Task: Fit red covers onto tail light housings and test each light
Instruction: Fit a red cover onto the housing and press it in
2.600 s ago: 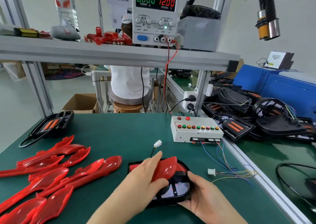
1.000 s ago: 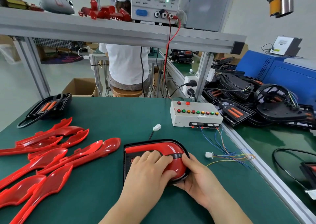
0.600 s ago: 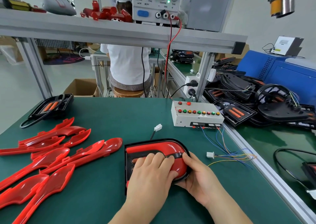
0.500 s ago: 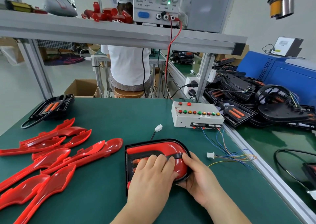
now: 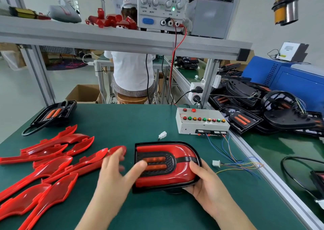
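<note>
- Pressure from the left grip (image 5: 114, 172) is gone. Half a second ago its fingers lay flat on the glossy red U-shaped cover (image 5: 168, 150). Now they are spread and blurred beside it, with only the thumb by the orange lens bars.
- Right grip (image 5: 206, 181) keeps its fingers curled round the rounded end of the black plastic tail light housing (image 5: 171, 161), which sits on the green surface (image 5: 140, 121).
- Cover lies flush inside the housing's rim, so the fitting looks finished.
- Testing is probably next: the housing's small white plug (image 5: 162, 134) lies unconnected, near the pale button-studded test box (image 5: 201, 125).
- Loose red covers (image 5: 52, 161) wait at the left.
</note>
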